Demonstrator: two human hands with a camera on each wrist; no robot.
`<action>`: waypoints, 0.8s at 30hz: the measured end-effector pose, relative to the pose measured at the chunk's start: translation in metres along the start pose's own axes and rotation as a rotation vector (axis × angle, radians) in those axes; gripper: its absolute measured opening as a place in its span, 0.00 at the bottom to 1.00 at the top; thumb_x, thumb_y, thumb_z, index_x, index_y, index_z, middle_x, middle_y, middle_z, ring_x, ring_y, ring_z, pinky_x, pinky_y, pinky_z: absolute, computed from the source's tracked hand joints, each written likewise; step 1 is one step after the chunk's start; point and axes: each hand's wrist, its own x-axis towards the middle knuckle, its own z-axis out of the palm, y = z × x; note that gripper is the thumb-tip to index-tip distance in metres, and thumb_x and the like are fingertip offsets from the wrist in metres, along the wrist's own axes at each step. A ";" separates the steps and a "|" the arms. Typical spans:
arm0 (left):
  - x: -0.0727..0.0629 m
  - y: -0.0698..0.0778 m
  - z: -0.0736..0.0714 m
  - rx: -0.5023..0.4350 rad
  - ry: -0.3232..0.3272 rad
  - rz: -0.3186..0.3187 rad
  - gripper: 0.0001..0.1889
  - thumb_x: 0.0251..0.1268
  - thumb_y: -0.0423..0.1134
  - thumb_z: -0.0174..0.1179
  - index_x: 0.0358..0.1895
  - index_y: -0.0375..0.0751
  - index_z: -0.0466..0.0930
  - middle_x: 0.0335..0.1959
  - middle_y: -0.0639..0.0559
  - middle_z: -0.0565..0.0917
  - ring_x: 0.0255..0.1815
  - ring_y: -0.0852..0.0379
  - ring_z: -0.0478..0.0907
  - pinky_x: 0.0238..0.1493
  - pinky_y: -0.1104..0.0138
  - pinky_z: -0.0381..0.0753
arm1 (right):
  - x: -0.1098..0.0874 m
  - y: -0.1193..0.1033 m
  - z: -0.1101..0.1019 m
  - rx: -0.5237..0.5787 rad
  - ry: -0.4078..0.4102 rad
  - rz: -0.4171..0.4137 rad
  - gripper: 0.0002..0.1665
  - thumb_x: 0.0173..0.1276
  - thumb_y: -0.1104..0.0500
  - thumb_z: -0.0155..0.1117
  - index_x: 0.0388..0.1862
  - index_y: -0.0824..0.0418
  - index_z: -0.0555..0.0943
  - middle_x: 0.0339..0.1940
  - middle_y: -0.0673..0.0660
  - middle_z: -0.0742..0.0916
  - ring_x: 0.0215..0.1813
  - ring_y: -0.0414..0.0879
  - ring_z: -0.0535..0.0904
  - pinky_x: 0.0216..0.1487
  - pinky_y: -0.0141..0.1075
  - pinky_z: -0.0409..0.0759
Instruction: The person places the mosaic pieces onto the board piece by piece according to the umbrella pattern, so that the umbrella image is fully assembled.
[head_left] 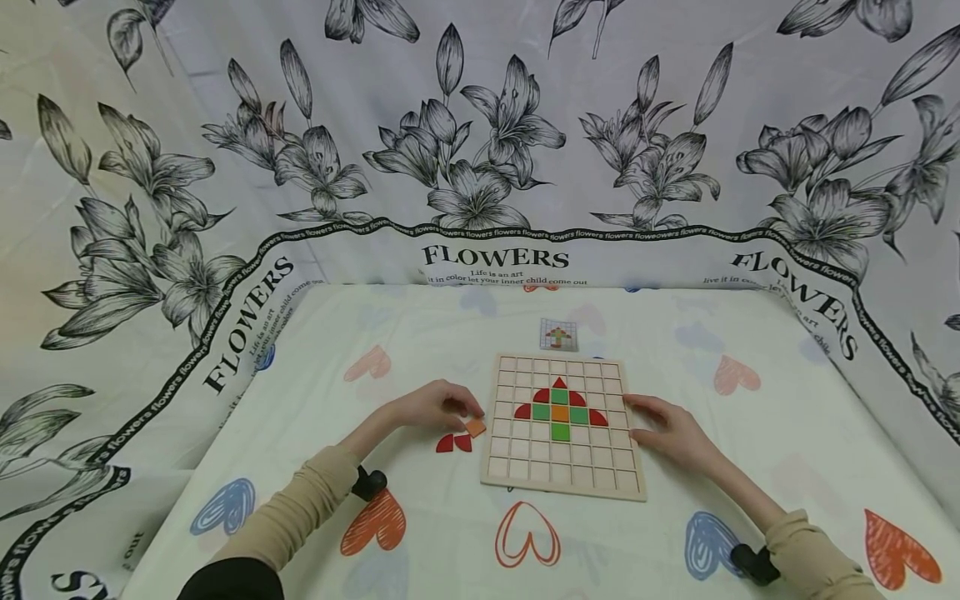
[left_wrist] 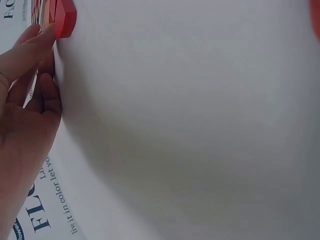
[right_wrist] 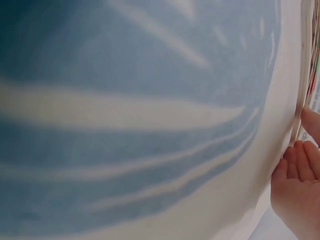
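Note:
In the head view, a square wooden grid board lies on the table. Red, green and orange tiles form a tree-like pattern in its cells, with an orange tile at the centre. Left of the board, my left hand pinches a loose orange square tile between thumb and forefinger, close to the table. Two red quarter-round tiles lie just below those fingers; red tile edges also show in the left wrist view. My right hand rests its fingertips against the board's right edge, fingers loosely extended.
Behind the board lies a small pattern card printed with a similar coloured figure. A white cloth with heart prints covers the table. Flower-printed curtains stand around the back and sides.

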 end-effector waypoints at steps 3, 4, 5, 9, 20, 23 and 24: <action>0.000 0.000 0.001 0.001 0.009 0.000 0.14 0.58 0.30 0.64 0.47 0.45 0.84 0.47 0.53 0.84 0.45 0.60 0.76 0.50 0.74 0.76 | 0.000 0.000 0.000 -0.002 0.002 0.002 0.33 0.62 0.58 0.67 0.66 0.61 0.71 0.65 0.65 0.75 0.68 0.62 0.68 0.64 0.53 0.67; 0.000 0.000 0.001 0.003 0.013 0.002 0.13 0.58 0.30 0.64 0.47 0.45 0.84 0.47 0.53 0.84 0.45 0.60 0.76 0.50 0.74 0.76 | 0.000 0.000 0.000 -0.003 0.002 0.002 0.33 0.62 0.58 0.67 0.66 0.61 0.71 0.65 0.65 0.75 0.68 0.62 0.68 0.64 0.53 0.67; 0.000 0.000 0.002 0.007 0.016 0.001 0.13 0.58 0.31 0.64 0.47 0.46 0.84 0.47 0.53 0.84 0.45 0.60 0.76 0.50 0.74 0.76 | 0.000 0.000 -0.001 0.001 0.003 0.002 0.33 0.62 0.59 0.67 0.66 0.61 0.71 0.65 0.65 0.76 0.68 0.62 0.68 0.64 0.53 0.67; -0.002 -0.001 0.002 0.016 0.025 -0.004 0.13 0.58 0.32 0.65 0.46 0.46 0.84 0.46 0.53 0.84 0.43 0.60 0.75 0.48 0.73 0.76 | 0.000 -0.001 -0.001 0.009 0.001 0.000 0.33 0.62 0.59 0.67 0.66 0.62 0.71 0.65 0.65 0.75 0.68 0.62 0.68 0.64 0.53 0.66; -0.008 -0.001 0.000 0.018 0.071 0.003 0.12 0.55 0.35 0.67 0.45 0.42 0.84 0.41 0.50 0.85 0.38 0.58 0.75 0.42 0.73 0.75 | 0.000 -0.002 -0.001 0.016 -0.004 -0.005 0.33 0.62 0.60 0.67 0.66 0.62 0.71 0.65 0.65 0.75 0.68 0.62 0.67 0.64 0.53 0.67; -0.008 0.000 -0.001 0.018 0.104 -0.008 0.13 0.55 0.34 0.67 0.45 0.42 0.84 0.39 0.49 0.85 0.36 0.59 0.75 0.40 0.73 0.75 | 0.000 -0.001 -0.001 0.009 -0.003 -0.002 0.33 0.62 0.60 0.67 0.66 0.62 0.71 0.65 0.65 0.75 0.68 0.62 0.67 0.64 0.53 0.67; -0.008 0.001 -0.001 0.012 0.116 -0.014 0.12 0.56 0.34 0.67 0.45 0.42 0.84 0.39 0.49 0.85 0.36 0.59 0.75 0.39 0.73 0.75 | 0.000 -0.001 -0.001 0.005 -0.003 0.003 0.33 0.62 0.59 0.67 0.66 0.62 0.71 0.65 0.65 0.75 0.68 0.62 0.68 0.64 0.53 0.67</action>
